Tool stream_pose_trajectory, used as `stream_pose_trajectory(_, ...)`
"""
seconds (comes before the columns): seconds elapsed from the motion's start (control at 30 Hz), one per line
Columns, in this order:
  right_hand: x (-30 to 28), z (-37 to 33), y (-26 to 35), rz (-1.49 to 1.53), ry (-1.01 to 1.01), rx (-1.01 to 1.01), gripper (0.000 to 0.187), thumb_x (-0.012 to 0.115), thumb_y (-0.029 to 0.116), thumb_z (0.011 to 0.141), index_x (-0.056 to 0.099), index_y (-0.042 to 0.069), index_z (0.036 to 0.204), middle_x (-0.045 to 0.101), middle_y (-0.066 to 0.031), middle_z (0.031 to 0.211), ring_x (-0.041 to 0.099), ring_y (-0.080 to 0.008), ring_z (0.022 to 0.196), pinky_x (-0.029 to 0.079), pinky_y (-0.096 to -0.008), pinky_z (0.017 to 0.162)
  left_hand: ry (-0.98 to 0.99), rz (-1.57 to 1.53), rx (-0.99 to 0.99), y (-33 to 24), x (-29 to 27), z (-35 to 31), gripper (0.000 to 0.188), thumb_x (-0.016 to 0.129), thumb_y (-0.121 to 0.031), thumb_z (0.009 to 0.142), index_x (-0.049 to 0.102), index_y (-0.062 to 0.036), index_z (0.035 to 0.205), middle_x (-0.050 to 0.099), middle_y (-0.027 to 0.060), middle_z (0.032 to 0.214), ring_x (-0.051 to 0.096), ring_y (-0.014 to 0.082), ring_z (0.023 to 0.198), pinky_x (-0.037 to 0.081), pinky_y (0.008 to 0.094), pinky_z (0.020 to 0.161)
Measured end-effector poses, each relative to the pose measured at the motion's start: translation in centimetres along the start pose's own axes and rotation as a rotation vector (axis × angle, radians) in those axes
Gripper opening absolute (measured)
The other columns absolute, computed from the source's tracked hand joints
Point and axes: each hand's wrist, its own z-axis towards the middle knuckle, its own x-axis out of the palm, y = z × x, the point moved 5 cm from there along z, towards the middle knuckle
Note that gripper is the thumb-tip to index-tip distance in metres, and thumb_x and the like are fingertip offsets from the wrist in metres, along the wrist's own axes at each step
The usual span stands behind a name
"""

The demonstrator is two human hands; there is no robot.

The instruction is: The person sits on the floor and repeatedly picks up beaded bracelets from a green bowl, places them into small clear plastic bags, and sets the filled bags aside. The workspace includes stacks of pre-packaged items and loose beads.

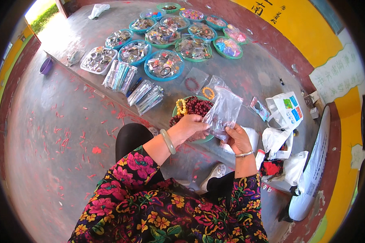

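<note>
A clear plastic bag (226, 106) is stretched between my two hands, over the right side of a green basin (175, 112). The fingers of my left hand (187, 128) pinch its left edge. My right hand (239, 140) grips the lower right corner. Something dark reddish shows through the bag's lower part; I cannot tell whether it is inside or behind. The basin holds dark red bead bracelets (198, 106) and yellow bead bracelets (181, 106). Just beyond it lie a bagged dark red bracelet (192, 84) and a bagged orange-yellow bracelet (208, 93).
Several basins of small packaged goods (164, 65) stand ahead, beside a white tray (98, 60). Bundles of bagged pens (121, 77) lie left of centre. White bags (286, 111) crowd the right, near a silvery roll (312, 174). A purple bowl (46, 66) sits far left.
</note>
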Motion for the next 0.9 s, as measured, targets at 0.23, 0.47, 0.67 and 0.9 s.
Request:
stream_pose_trajectory(0.23, -1.7, 2.6, 0.3, 0.037, -0.134, -0.094, 0.017, 0.06, 0.012, 0.082, 0.058, 0.006, 0.098, 0.064, -0.0036, 0.082, 0.061, -0.0122, 0.067, 0.05, -0.0253, 0.052, -0.319, 0.32, 0.191, 1.3, -2.4, 0.7, 0.031, 0.058, -0.021, 0.084, 0.052, 0.0008, 0.104, 0.061, 0.007, 0.085, 0.058, 0.0133, 0.072, 0.045, 0.0244, 0.057)
stream_pose_trajectory(0.47, -1.5, 9.5, 1.2, 0.084, -0.209, -0.083, 0.011, 0.057, 0.01, 0.083, 0.056, 0.006, 0.093, 0.064, -0.0042, 0.08, 0.062, -0.0141, 0.067, 0.051, -0.0255, 0.055, -0.336, 0.48, 0.319, 0.0, -2.0, -1.3, 0.021, 0.057, -0.016, 0.084, 0.056, 0.0, 0.097, 0.061, 0.007, 0.081, 0.058, 0.0113, 0.075, 0.047, 0.0264, 0.067)
stream_pose_trajectory(0.67, -2.2, 20.0, -0.6, 0.024, -0.226, 0.0, 0.008, 0.055, 0.01, 0.083, 0.057, 0.006, 0.09, 0.065, -0.0067, 0.078, 0.063, -0.0177, 0.065, 0.053, -0.0294, 0.055, -0.216, 0.664, 0.493, -0.2, -1.1, -1.9, 0.015, 0.054, -0.012, 0.081, 0.057, -0.0018, 0.091, 0.061, 0.0113, 0.078, 0.06, 0.0209, 0.07, 0.047, 0.0309, 0.063)
stream_pose_trajectory(0.9, -0.6, 28.4, -1.5, -0.082, -0.311, 0.122, 0.021, 0.055, 0.016, 0.084, 0.051, 0.003, 0.099, 0.063, -0.0106, 0.086, 0.064, -0.0214, 0.073, 0.052, -0.0311, 0.055, -0.239, 0.742, 0.547, -1.3, -0.9, -2.5, 0.014, 0.053, -0.013, 0.079, 0.058, -0.0022, 0.087, 0.06, 0.016, 0.079, 0.058, 0.0336, 0.075, 0.046, 0.0391, 0.064)
